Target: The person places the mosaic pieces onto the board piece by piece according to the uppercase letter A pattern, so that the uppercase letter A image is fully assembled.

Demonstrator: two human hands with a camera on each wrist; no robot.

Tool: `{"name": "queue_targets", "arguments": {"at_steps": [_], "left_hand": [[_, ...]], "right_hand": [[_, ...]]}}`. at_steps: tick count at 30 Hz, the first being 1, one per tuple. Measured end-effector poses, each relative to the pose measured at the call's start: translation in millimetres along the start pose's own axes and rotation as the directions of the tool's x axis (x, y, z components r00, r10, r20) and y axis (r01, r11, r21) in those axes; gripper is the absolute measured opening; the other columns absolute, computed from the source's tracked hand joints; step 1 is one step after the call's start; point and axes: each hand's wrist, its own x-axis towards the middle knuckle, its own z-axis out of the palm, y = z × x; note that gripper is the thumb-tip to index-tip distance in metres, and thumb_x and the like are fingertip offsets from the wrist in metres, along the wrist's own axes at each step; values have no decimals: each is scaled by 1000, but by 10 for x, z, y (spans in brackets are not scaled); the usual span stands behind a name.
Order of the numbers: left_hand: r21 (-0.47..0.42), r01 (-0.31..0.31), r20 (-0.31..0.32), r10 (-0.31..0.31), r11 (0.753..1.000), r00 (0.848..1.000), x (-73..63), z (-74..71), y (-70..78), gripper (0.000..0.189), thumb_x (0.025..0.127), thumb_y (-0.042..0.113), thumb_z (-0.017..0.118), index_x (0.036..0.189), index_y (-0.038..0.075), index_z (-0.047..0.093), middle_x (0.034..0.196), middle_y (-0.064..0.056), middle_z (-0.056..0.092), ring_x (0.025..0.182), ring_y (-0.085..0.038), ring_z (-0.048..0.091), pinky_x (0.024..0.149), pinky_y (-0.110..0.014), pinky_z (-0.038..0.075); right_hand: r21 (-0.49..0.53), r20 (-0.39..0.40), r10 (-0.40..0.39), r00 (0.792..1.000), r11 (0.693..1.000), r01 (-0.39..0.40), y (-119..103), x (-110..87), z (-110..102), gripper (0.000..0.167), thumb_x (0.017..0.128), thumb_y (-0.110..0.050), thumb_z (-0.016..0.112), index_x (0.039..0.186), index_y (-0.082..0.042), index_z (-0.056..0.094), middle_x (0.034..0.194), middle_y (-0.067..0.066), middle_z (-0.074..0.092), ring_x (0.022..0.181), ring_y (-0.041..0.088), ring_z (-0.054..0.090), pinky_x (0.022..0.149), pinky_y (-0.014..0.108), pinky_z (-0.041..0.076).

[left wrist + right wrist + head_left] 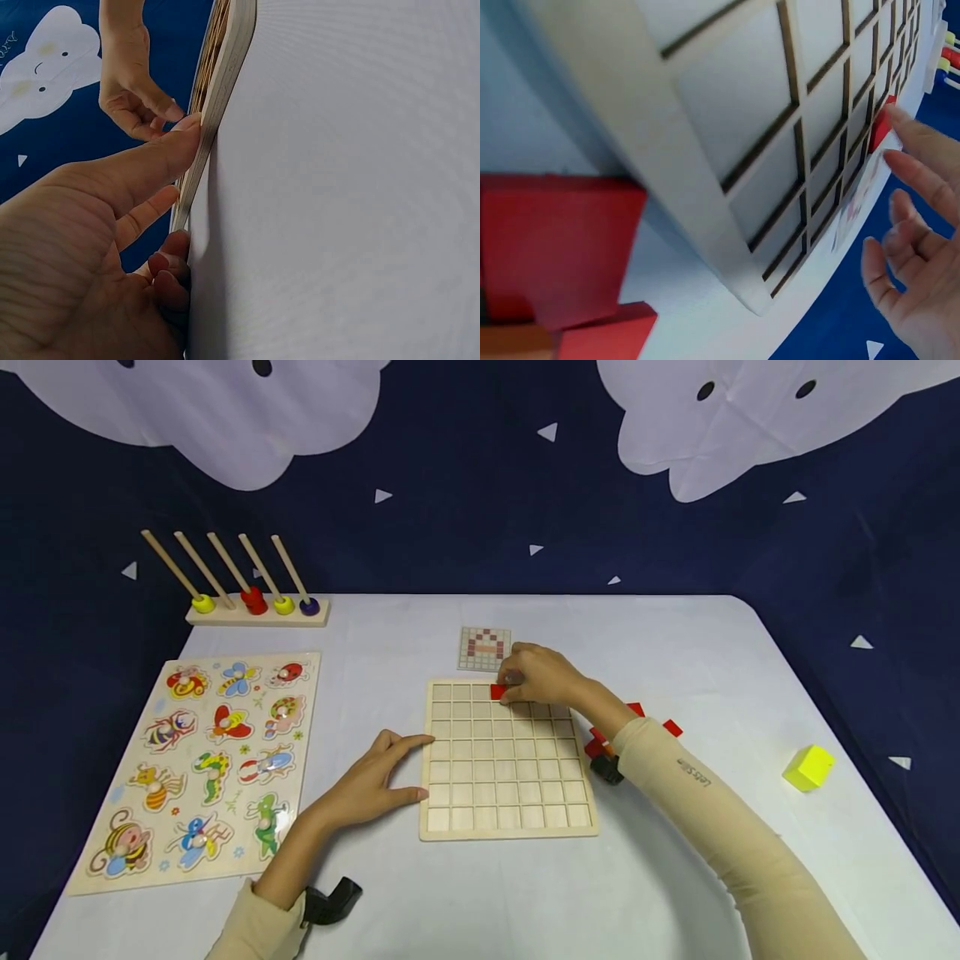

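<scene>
A wooden grid board (510, 836) lies flat on the white table, its square cells bare in the nearer rows. My right hand (545, 675) pinches a red square tile (497, 692) at a cell of the board's far row; the thumb and a finger meet the tile (883, 129) in the right wrist view. On the board's left edge rest the thumb and index finger of my left hand (367, 783), spread apart. Just beyond the board lies a small pattern card (468, 663) with coloured squares, partly behind the right hand.
More red tiles (672, 727) lie right of the board, partly hidden by the right forearm. A yellow block (808, 768) stands farther right. To the left are an insect puzzle board (176, 760) and a peg stand (258, 617) with coloured beads.
</scene>
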Motion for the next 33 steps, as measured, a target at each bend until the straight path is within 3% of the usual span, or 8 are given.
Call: {"name": "queue_targets", "arguments": {"at_steps": [6,23,28,33], "left_hand": [[-5,4,-1,-4,1000,1000,-1,11,0,71,84,27,80,146,18,47,102,-5,43,85,-16,43,80,-36,40],[-2,19,-10,-19,1000,1000,2,33,19,72,83,27,81,146,18,48,101,-5,43,82,-15,40,77,-34,38],[-11,27,-1,-27,1000,1000,1,33,18,73,82,27,81,147,19,47,101,-5,42,81,-14,40,77,-33,38],[-11,34,6,-34,999,999,-6,19,25,73,83,27,81,147,20,46,102,-4,42,80,-14,39,76,-32,37]], "right_hand": [[-21,-55,-47,997,999,46,1,-13,76,28,85,-29,80,108,-13,77,91,5,58,79,16,48,69,31,43],[-5,-89,-37,995,999,37,42,-115,124,33,85,-29,79,112,-11,76,86,2,55,74,14,47,66,28,42],[20,-106,-40,994,999,43,138,-300,-34,30,88,-25,76,113,-8,76,90,8,59,79,18,52,69,31,45],[41,-124,6,992,999,-1,331,-622,-178,25,87,-19,77,108,-6,77,91,9,59,83,24,55,71,35,43]]}}
